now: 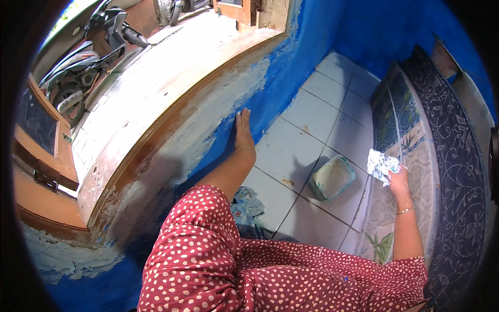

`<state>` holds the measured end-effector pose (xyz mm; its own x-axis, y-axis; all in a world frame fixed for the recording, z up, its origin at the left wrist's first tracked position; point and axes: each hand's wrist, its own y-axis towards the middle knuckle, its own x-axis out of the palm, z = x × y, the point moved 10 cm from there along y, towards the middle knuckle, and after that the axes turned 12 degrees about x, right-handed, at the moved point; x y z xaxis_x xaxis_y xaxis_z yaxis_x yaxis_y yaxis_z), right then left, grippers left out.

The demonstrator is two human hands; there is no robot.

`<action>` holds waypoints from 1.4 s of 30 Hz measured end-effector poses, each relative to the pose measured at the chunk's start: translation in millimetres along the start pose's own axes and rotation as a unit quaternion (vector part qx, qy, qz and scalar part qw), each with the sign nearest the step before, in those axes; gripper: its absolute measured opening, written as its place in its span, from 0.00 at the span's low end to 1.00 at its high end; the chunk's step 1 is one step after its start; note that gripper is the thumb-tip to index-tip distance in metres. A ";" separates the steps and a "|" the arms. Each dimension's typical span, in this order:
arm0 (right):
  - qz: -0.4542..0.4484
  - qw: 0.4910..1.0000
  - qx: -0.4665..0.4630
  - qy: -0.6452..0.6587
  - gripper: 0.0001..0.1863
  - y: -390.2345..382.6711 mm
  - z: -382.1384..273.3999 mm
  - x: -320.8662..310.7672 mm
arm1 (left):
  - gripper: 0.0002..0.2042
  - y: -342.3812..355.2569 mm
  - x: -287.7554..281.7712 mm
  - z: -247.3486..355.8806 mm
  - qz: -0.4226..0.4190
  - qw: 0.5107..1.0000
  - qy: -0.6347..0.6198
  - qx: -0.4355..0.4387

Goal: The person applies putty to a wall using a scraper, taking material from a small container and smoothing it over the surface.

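Observation:
My left hand (pixel 243 125) rests with fingers straight and flat against the blue wall (pixel 218 148), just below a patch of whitish filler (pixel 228 106). In my right hand (pixel 399 182), off to the right, is a flat putty scraper (pixel 381 165) smeared with white paste; its handle is hidden by the fingers. On the tiled floor between the hands stands a squarish tub (pixel 332 182), its inside coated with whitish paste. A crumpled light-blue printed cloth (pixel 247 206) lies on the floor beside my left forearm.
A window sill (pixel 156 112) curves along the left, with an open wooden shutter (pixel 47 135) at its near end. Motorbikes (pixel 78 67) stand outside. To the right a patterned mattress (pixel 447 135) leans on its side along the white floor tiles (pixel 306 117).

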<state>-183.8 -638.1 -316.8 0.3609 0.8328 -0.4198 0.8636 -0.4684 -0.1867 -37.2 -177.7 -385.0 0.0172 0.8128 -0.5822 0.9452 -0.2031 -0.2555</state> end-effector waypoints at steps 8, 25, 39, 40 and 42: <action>-0.007 0.997 -0.040 0.058 0.13 7.9 14.1 -15.0 | 0.34 -12.8 11.9 2.2 0.019 0.996 -0.042 -0.076; 0.029 0.998 -0.038 0.042 0.12 34.7 34.8 -33.2 | 0.28 -49.6 -3.2 34.8 -0.113 0.960 -0.181 0.184; 0.068 0.996 0.027 -0.052 0.12 -10.6 -7.2 -16.0 | 0.12 -192.9 -248.7 -172.0 0.456 0.209 -0.783 0.368; 0.084 0.994 -0.031 -0.056 0.11 -9.7 -4.8 -25.9 | 0.14 -203.4 -255.4 -174.7 0.399 0.052 -0.795 0.454; 0.097 0.993 0.023 -0.063 0.12 -16.5 -6.5 -25.3 | 0.16 -245.4 -263.1 -193.0 0.315 -0.102 -0.782 0.528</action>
<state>-204.9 -649.5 -297.3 0.4698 0.6830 -0.5593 0.7642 -0.6318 -0.1297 -210.8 -236.3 -20.1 -0.9051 -0.2566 0.3390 0.4131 -0.3421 0.8440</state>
